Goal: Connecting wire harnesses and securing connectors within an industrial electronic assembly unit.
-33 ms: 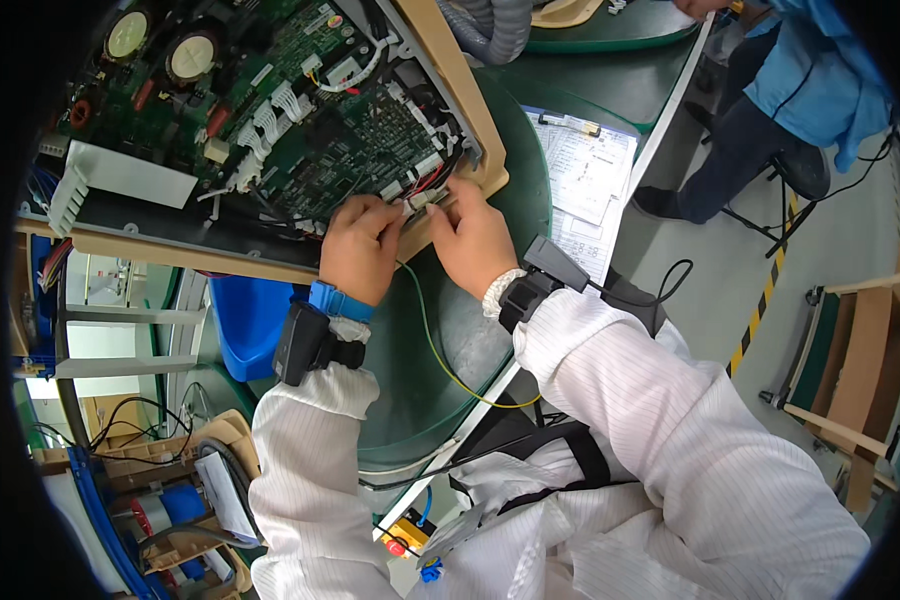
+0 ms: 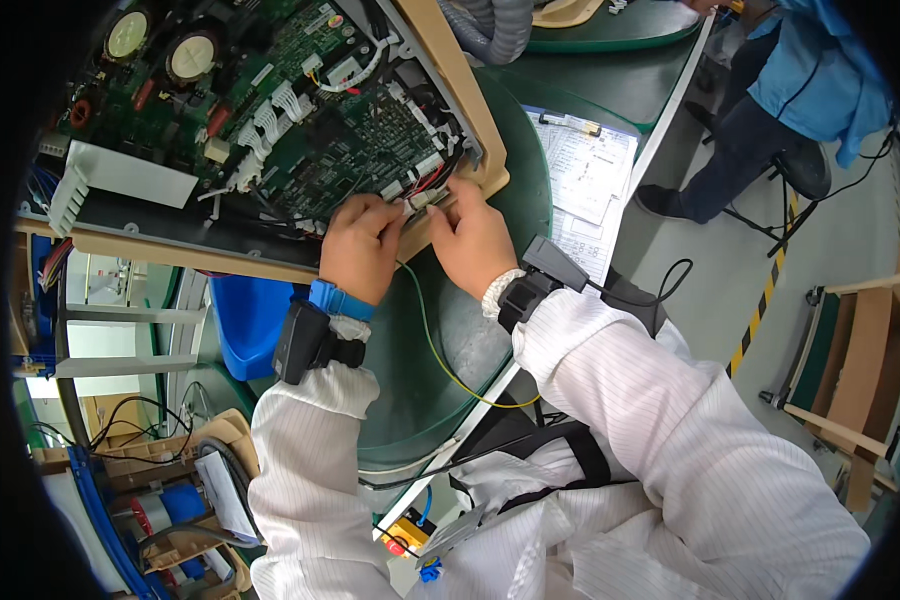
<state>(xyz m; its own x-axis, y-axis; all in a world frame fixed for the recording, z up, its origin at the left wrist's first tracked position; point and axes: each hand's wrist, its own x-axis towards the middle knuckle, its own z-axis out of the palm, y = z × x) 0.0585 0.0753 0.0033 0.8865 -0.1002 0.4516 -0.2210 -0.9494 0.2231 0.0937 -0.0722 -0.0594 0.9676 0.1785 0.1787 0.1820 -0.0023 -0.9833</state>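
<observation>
A large circuit board (image 2: 340, 150) with cables and parts sits inside an open beige housing (image 2: 485, 120). At its near right corner, a small white wire connector (image 2: 426, 198) shows between my two hands. My left hand (image 2: 358, 250), with a blue wrist strap (image 2: 340, 299), is closed, its thumb and bent forefinger pinched at the connector's left end. My right hand (image 2: 475, 242) grips the right end with thumb and forefinger. Red and black wires (image 2: 432, 180) run just beyond the fingers. The fingertips partly hide the connector.
The housing stands on a round green table top (image 2: 400, 400). A yellow-green wire (image 2: 427, 330) hangs below my hands. Printed sheets (image 2: 585, 180) lie to the right; a blue bin (image 2: 250, 325) stands at left. A person in blue (image 2: 820, 75) is beside a stool at the far right.
My hands and the connector stay in place. The person at the far right has shifted slightly.
</observation>
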